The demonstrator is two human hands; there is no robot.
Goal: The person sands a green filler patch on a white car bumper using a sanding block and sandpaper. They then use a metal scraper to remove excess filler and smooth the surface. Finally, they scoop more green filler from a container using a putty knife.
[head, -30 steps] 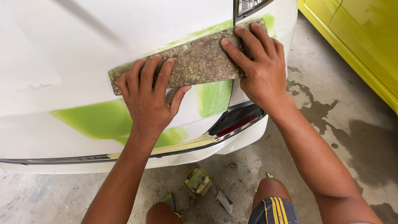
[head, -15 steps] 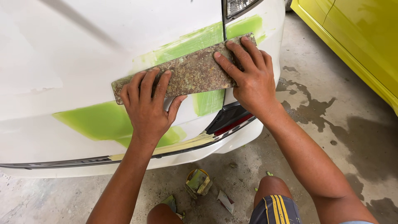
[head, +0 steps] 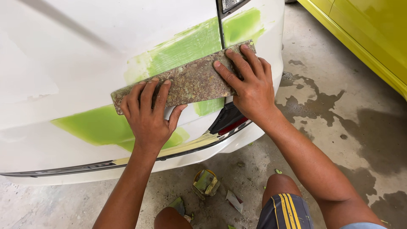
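Sanding step: left hand and right hand press spread fingers flat on the long sanding block, held against green filler on the white car panel; even pressure seems needed next

A car body repair workshop is shown. A white car body panel is seen patched with broad areas of green filler, and a long, speckled sanding board is laid flat against it. A second, yellow car is parked close by on the right. The bare concrete floor is marked with wet stains, and a small filler-smeared tin and scraps are scattered on it.
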